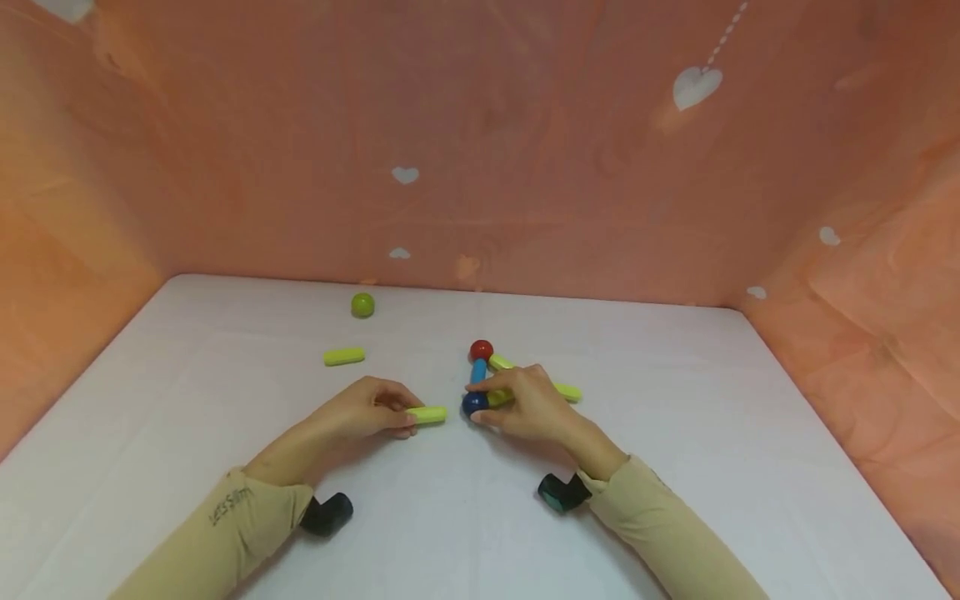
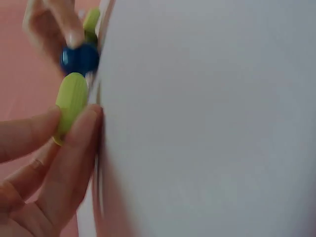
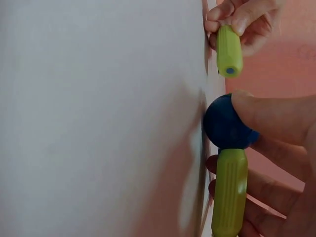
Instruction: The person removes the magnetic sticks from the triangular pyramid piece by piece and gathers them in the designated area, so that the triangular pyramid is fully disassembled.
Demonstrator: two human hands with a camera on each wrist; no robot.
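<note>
Left sleeve (image 1: pixel 217 533): tan, with dark lettering; a black device (image 1: pixel 327 515) juts out at its cuff.
Loose stick (image 1: pixel 344 357): yellow-green; lies on the white table (image 1: pixel 420 533), well apart from both hands.
Green ball (image 1: pixel 363 305): on the table beyond the loose stick, near the far edge.
Left hand (image 1: pixel 375 410): thumb and fingers clamped on one end of the held stick (image 1: pixel 429 415); this is yellow-green too (its free end shows a small blue dot in the right wrist view) and points at the blue ball (image 1: pixel 475 405), a slight gap between them.
Middle group: the blue ball sits at the near end of a blue stick (image 1: pixel 478 372); the red ball (image 1: pixel 482 350) sits at its far end, with a slanting stick (image 1: pixel 501 362), yellow-green, running from it rightward.
Right hand (image 1: pixel 532 406): thumb and fingertips pinched on the blue ball; a near stick (image 1: pixel 499 398), yellow-green, extends from that ball beneath the hand; another yellow-green end (image 1: pixel 567 392) shows past the knuckles, and I cannot tell which stick it belongs to.
Right sleeve (image 1: pixel 667 517): tan.
</note>
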